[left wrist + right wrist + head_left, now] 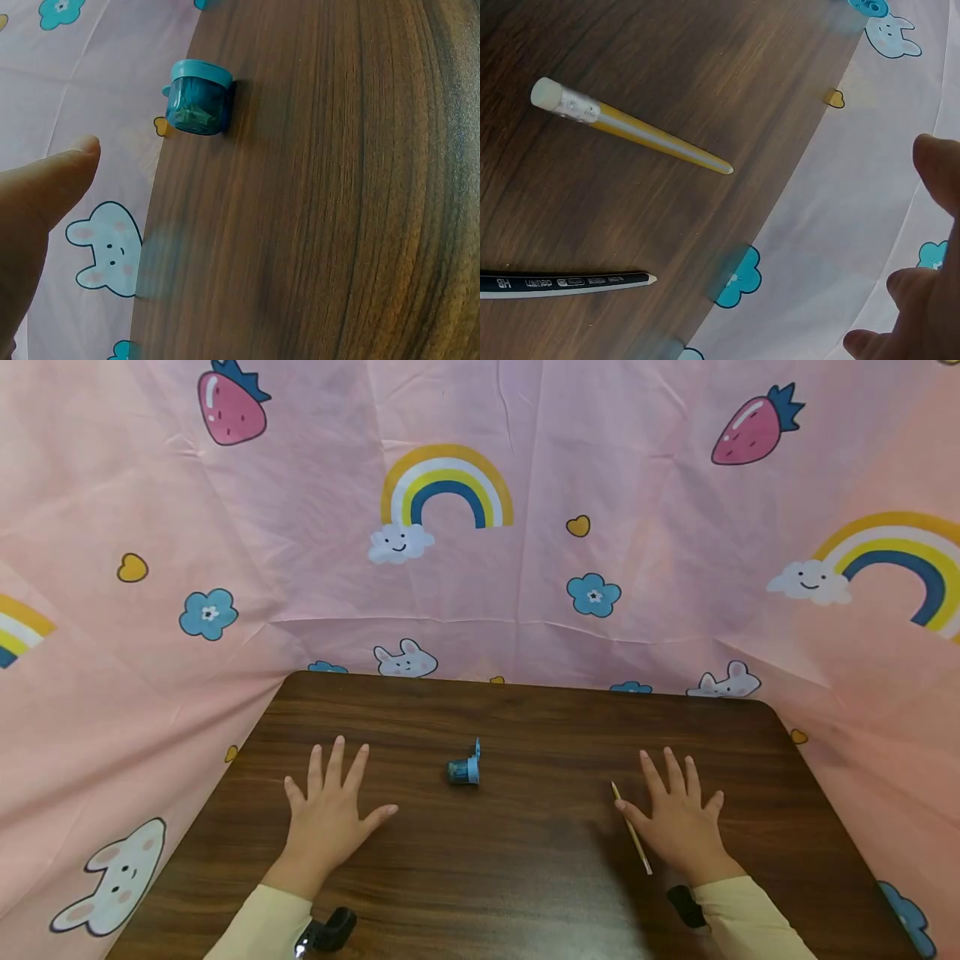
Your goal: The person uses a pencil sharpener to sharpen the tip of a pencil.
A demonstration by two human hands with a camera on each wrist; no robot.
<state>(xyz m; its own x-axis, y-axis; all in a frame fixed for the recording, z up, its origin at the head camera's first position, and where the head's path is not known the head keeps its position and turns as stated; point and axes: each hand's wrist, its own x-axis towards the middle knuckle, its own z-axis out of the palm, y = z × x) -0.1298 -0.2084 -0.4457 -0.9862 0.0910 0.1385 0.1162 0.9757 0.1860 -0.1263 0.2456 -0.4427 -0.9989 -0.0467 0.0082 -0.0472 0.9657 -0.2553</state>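
My left hand (326, 822) is spread flat-fingered over the left side of the table and holds nothing. To its right, a small blue see-through container (462, 770) lies on its side, its light blue flip lid swung open; pale bits show inside the container (196, 105) in the left wrist view. My right hand (678, 822) is spread too, its thumb tip overlapping a yellow pencil (633, 835) with a white eraser. The right wrist view also has a black HB pencil (570, 283) beside the yellow pencil (652, 139); in the head view it is hidden by the right hand.
A dark wooden table (525, 893) with rounded far corners fills the lower part. Pink printed cloth (315, 510) hangs close behind it and along both sides. Each wrist carries a small black device (330, 931) near the sleeve.
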